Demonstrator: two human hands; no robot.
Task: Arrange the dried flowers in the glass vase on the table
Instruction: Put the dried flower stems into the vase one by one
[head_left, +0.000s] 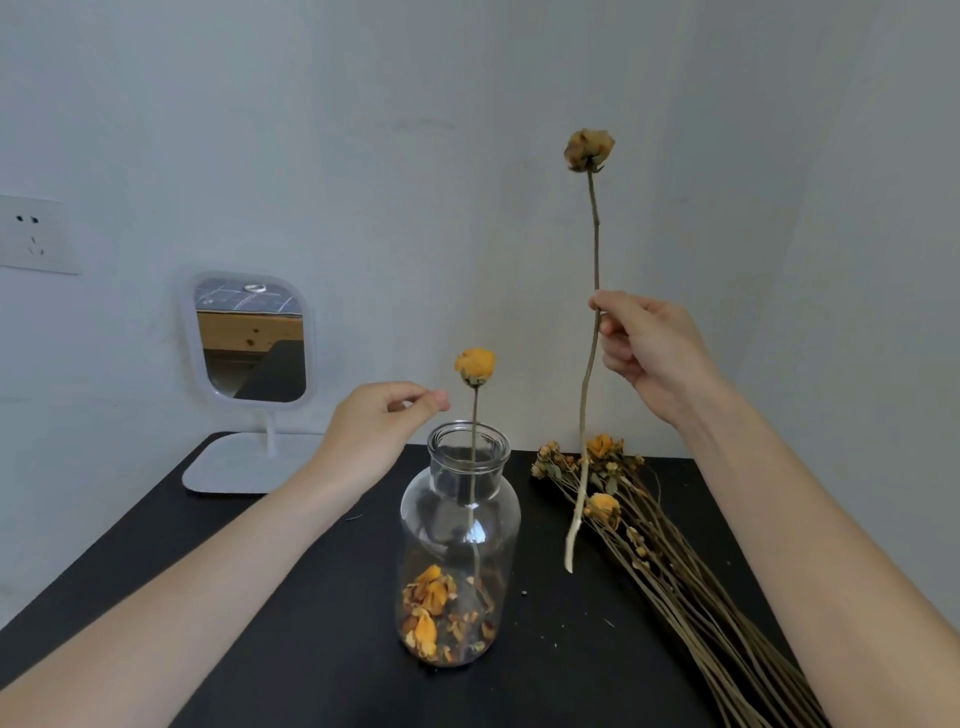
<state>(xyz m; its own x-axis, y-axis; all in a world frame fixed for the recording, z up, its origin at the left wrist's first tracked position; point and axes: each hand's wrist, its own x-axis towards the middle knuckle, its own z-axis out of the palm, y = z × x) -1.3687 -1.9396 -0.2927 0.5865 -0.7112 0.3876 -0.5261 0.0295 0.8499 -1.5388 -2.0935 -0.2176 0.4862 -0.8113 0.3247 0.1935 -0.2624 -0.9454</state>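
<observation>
Clear bottle-shaped glass vase (460, 525) mid black surface (337, 623), one yellow dried flower (475, 365) already inside. Long brown-headed dried flower (588, 149) pinched upright in right grip (654, 353), beside vase; left grip (379, 421) curled, empty. Next, probably: steer stem end into neck.

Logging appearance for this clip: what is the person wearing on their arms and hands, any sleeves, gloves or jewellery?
Nothing worn shows. The left hand and right hand have no gloves or rings. The left forearm and right forearm are uncovered down to the frame edge: no sleeves, watch or bracelet in view.
</observation>
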